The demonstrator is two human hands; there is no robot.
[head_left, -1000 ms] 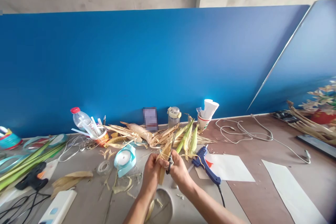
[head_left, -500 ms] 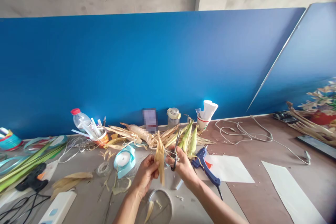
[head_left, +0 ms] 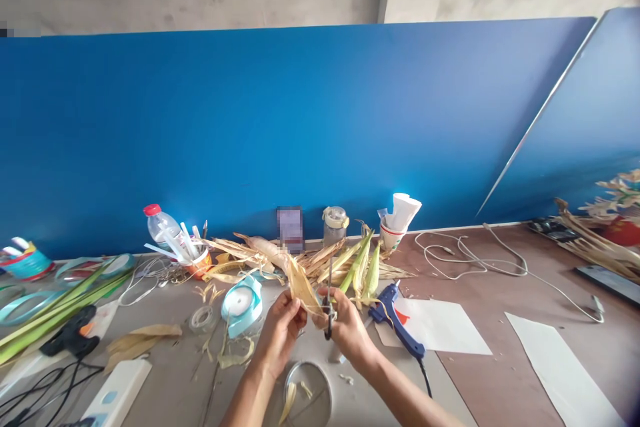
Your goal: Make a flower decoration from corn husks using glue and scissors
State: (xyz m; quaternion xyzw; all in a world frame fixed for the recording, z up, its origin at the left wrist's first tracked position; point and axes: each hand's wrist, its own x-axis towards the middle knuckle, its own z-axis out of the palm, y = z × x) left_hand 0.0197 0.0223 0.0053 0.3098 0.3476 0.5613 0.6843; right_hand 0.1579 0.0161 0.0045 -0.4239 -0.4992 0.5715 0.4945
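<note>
A dried corn husk is pinched between the thumb and fingers of my left hand, its broad tan face turned toward me. My right hand grips a pair of dark scissors, blades pointing up, close beside the husk's right edge. The right fingertips seem to touch the husk's lower end. Below my hands stands a round clear container with husk scraps at it. Behind them lies a heap of dried husks, with green husks at its right.
A blue glue gun rests on white paper to the right. Left are a blue ribbon roll, a tape roll and a power strip. A bottle, jar and paper cup stand along the blue partition.
The husk has turned from nearly upright and narrow to tilted, showing its wide face. My right hand has moved slightly with the scissors, and the whole view has shifted a little.
</note>
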